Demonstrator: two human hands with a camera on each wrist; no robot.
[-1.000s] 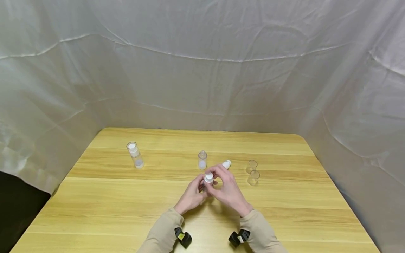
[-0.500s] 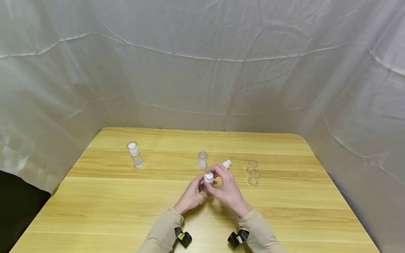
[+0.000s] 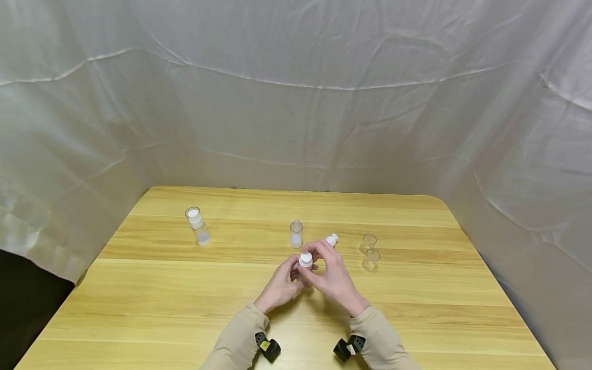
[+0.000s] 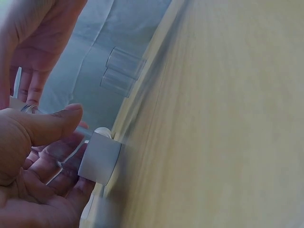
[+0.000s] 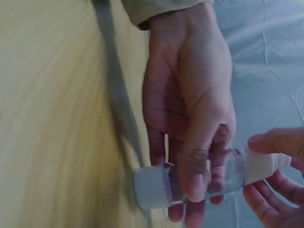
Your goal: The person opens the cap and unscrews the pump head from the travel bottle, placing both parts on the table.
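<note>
Both hands meet at the middle of the wooden table (image 3: 416,308). My left hand (image 3: 283,281) grips a small clear bottle (image 5: 209,178) round its body; the bottle has a white base (image 5: 151,188). My right hand (image 3: 331,273) pinches the bottle's white cap (image 3: 305,259) with thumb and fingertips (image 5: 273,141). In the left wrist view my left thumb (image 4: 45,124) lies over the bottle, whose white base (image 4: 99,157) points at the table, with the right palm (image 4: 35,42) above it.
A taller clear bottle (image 3: 198,226) stands at the far left. A small clear bottle (image 3: 296,234) stands just beyond the hands. A white-capped piece (image 3: 331,239) shows behind the right hand. Two clear caps (image 3: 370,248) sit to the right. Grey cloth (image 3: 296,103) walls the table.
The right hand's fingers shifted slightly on the cap. Both hands and the bottle stay in the same spot.
</note>
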